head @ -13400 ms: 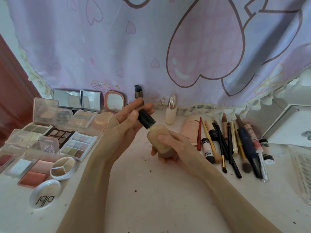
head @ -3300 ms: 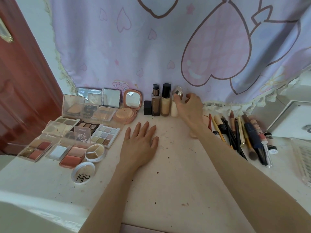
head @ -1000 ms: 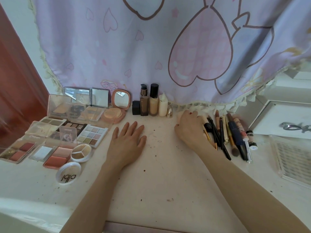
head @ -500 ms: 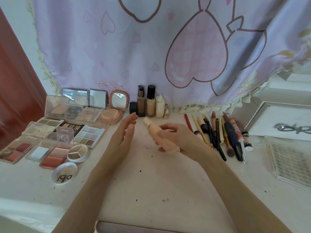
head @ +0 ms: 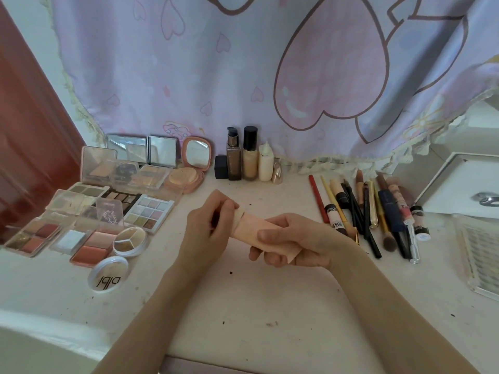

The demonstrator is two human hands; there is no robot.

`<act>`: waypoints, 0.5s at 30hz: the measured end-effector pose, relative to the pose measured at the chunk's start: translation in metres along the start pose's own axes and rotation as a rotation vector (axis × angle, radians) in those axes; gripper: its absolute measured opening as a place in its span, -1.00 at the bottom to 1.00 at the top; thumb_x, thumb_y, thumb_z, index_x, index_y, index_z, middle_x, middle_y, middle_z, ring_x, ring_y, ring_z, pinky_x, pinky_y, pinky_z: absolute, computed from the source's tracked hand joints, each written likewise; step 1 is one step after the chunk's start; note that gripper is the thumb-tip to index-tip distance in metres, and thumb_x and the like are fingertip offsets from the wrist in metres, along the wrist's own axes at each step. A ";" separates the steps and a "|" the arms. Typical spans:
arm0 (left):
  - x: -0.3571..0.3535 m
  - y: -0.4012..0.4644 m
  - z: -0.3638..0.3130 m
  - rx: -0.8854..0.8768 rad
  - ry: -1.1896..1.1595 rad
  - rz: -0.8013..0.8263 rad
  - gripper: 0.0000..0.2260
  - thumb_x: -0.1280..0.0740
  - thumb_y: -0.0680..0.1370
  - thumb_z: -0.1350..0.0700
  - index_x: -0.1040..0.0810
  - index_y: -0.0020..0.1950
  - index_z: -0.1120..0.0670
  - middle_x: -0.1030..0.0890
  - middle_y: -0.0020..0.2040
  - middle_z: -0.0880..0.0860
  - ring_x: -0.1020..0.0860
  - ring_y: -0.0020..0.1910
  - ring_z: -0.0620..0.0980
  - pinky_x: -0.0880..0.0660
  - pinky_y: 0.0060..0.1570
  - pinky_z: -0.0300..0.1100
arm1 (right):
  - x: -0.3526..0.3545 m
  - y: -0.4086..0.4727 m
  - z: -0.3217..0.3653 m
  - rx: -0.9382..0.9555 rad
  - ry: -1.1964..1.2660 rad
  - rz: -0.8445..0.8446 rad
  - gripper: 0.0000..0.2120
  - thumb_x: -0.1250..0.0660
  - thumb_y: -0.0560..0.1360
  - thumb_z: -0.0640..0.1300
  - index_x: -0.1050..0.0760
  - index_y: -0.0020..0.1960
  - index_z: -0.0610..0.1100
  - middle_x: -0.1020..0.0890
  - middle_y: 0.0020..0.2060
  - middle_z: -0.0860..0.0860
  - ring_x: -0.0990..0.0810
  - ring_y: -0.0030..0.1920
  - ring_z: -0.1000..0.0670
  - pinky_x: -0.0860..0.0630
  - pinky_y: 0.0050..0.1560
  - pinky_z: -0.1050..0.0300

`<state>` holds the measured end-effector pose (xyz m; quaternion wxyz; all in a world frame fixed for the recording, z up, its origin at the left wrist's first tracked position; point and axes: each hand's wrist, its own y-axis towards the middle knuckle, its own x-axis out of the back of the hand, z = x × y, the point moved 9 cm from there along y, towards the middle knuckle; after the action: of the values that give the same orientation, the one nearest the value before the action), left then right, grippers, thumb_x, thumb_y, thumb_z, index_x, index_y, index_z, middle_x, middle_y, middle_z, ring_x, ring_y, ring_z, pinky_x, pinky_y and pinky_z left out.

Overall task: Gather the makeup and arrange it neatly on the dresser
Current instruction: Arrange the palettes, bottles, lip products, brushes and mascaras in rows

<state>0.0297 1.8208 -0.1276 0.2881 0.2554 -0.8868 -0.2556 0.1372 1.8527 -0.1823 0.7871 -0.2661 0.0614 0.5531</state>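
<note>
A peach-pink makeup tube (head: 249, 225) is held above the middle of the white dresser top (head: 243, 306). My right hand (head: 294, 240) grips its flat lower end. My left hand (head: 208, 225) pinches its cap end with the fingertips. Open eyeshadow and blush palettes (head: 108, 206) lie grouped on the left. Foundation bottles (head: 245, 155) stand in a row at the back by the curtain. Pencils, brushes and lip products (head: 370, 206) lie side by side on the right.
A round white compact (head: 108, 278) lies at the front left. A pink mirror compact (head: 193, 163) stands open behind the palettes. A white drawer box (head: 459, 184) and a clear lash tray (head: 480, 252) sit at the right. The purple curtain (head: 270, 63) hangs behind.
My right hand lifted the peach tube from beside the pencils to the middle. My left hand rose off the dresser and closed its fingers on the tube's cap end.
</note>
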 end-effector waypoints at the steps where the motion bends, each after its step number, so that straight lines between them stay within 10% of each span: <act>1: 0.002 0.001 0.000 0.006 -0.008 -0.019 -0.76 -0.06 0.51 0.00 -0.41 -0.21 0.08 -0.42 -0.44 -0.11 -0.41 -0.41 -0.15 -0.28 -0.46 -0.37 | -0.001 0.000 0.001 0.003 -0.026 -0.010 -0.76 -0.30 0.44 -0.23 -0.45 0.09 -0.28 -0.64 -0.26 -0.13 -0.51 -0.46 0.07 -0.47 -0.41 0.28; 8: 0.014 0.000 0.018 0.190 -0.001 -0.122 -0.46 0.00 0.46 -0.21 -0.46 -0.37 0.20 -0.44 -0.46 -0.06 -0.42 -0.40 -0.21 -0.29 -0.39 -0.39 | 0.003 0.001 0.019 0.218 -0.803 -0.428 -0.72 -0.45 0.40 -0.17 -0.49 0.07 0.00 -0.61 -0.16 0.06 -0.59 -0.26 0.13 -0.58 -0.16 0.23; 12: 0.011 0.000 0.040 0.362 -0.028 -0.049 -0.44 0.06 0.43 -0.37 -0.36 -0.48 0.02 -0.33 -0.54 -0.07 -0.33 -0.50 -0.14 -0.23 -0.43 -0.34 | 0.013 -0.004 0.020 0.249 -0.571 -0.463 -0.83 -0.41 0.44 -0.19 -0.51 0.01 -0.05 -0.69 -0.16 -0.05 -0.64 -0.28 0.06 -0.60 -0.20 0.18; 15: 0.001 0.005 0.031 0.265 -0.151 0.073 -0.71 -0.07 0.53 -0.24 -0.49 0.01 -0.15 -0.53 -0.15 -0.08 -0.51 -0.20 -0.12 -0.44 -0.29 -0.31 | 0.023 -0.009 0.017 0.227 -0.296 -0.422 -0.83 -0.32 0.51 -0.15 -0.50 0.09 -0.16 -0.69 -0.15 -0.15 -0.63 -0.29 -0.02 -0.59 -0.24 0.15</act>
<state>0.0077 1.8328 -0.1459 0.1935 0.2391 -0.9405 -0.1442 0.1509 1.8782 -0.1736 0.9101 -0.0995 -0.0493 0.3992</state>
